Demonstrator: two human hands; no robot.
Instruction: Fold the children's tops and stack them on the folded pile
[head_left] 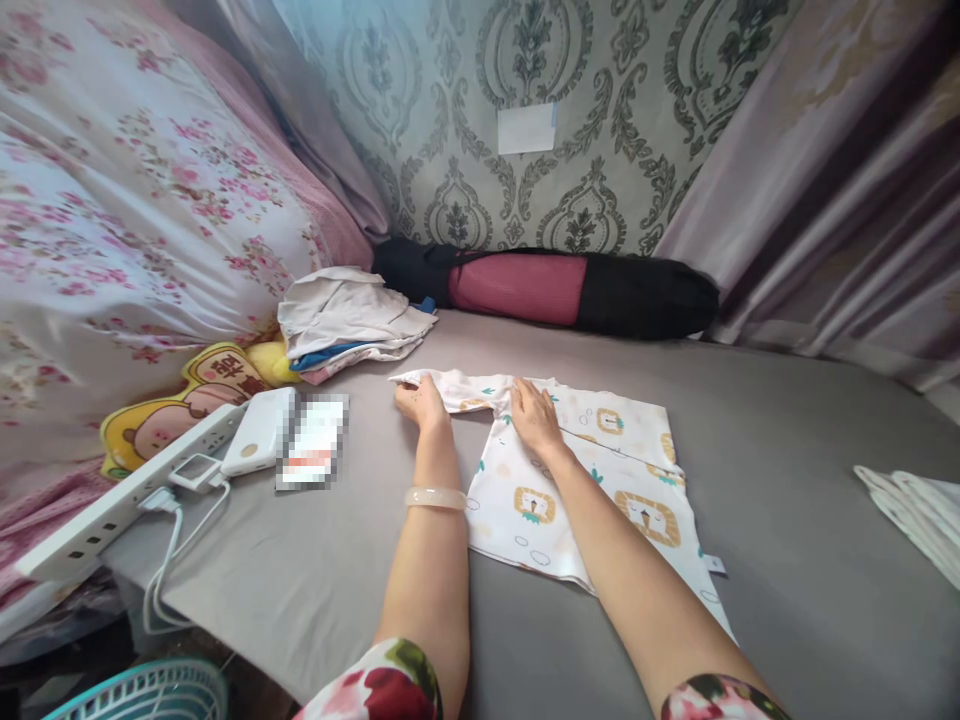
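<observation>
A small white baby shirt point(536, 520) printed with lion faces and green leaves lies on the grey sheet, partly folded over along its far side. One sleeve stretches out to the left. At that sleeve's end, my left hand point(421, 400) is closed on the cuff; its fingertips are partly hidden. My right hand point(534, 415) rests flat on the shirt near the sleeve's base, fingers stretched out. A pale bangle point(435, 498) circles my left wrist. My right forearm crosses over the shirt's body and covers part of it.
A stack of folded clothes point(349, 315) sits at the back left, beside a long black and red bag point(517, 288) by the wall. A power strip point(139, 490), a white device point(262, 430) and a yellow cushion point(161, 420) lie left. More white cloth point(919, 510) lies right.
</observation>
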